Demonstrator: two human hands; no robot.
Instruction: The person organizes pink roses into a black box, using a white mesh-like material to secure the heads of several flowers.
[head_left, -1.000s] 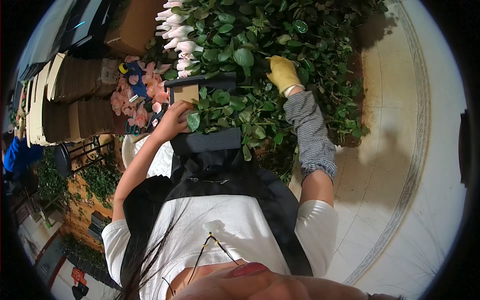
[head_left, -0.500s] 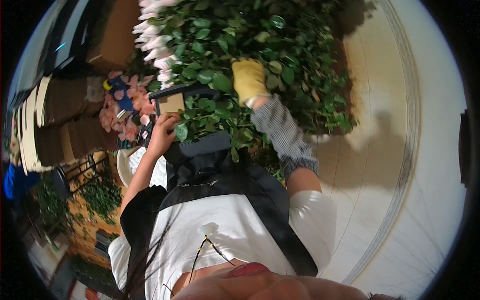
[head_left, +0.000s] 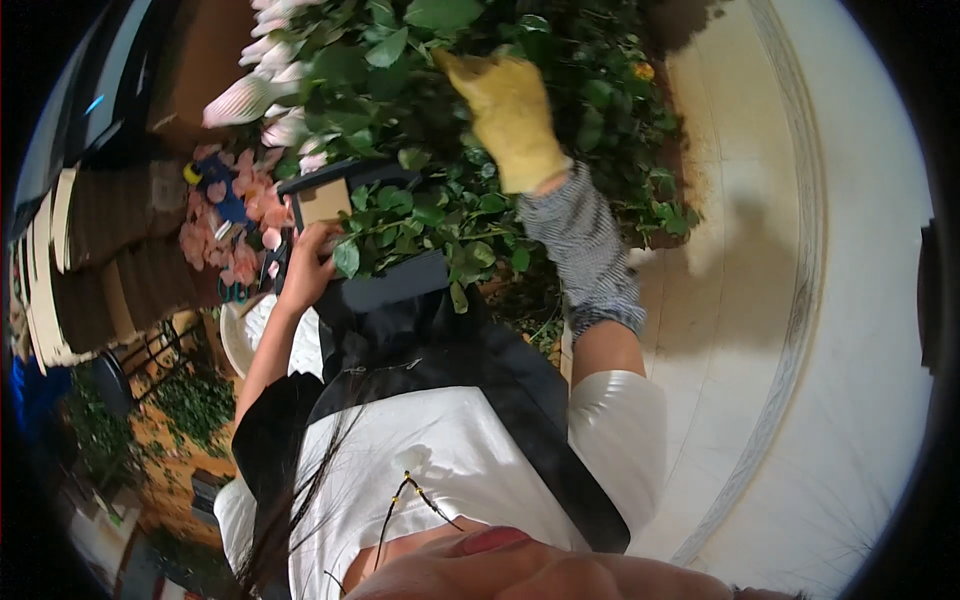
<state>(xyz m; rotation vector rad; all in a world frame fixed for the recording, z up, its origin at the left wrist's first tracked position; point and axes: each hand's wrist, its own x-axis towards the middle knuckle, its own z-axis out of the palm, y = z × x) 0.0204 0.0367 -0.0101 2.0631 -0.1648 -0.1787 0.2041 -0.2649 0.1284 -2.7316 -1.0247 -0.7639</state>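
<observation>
Yellow-gloved right hand [head_left: 512, 120] is spread flat in the leafy bush [head_left: 480, 200], gripping nothing. Bare left hand [head_left: 308, 268], at the bush's left edge, pinches a dark tray [head_left: 340, 195]; it could tip if that grip slackens.

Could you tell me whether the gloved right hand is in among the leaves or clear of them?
In: the yellow-gloved right hand reaches among the green leaves.

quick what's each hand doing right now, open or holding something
Left hand: bare, at the edge of the dark tray under the leaves; grip cannot be told.
Right hand: in a yellow glove, reaching into the green foliage; open or closed cannot be told.
</observation>
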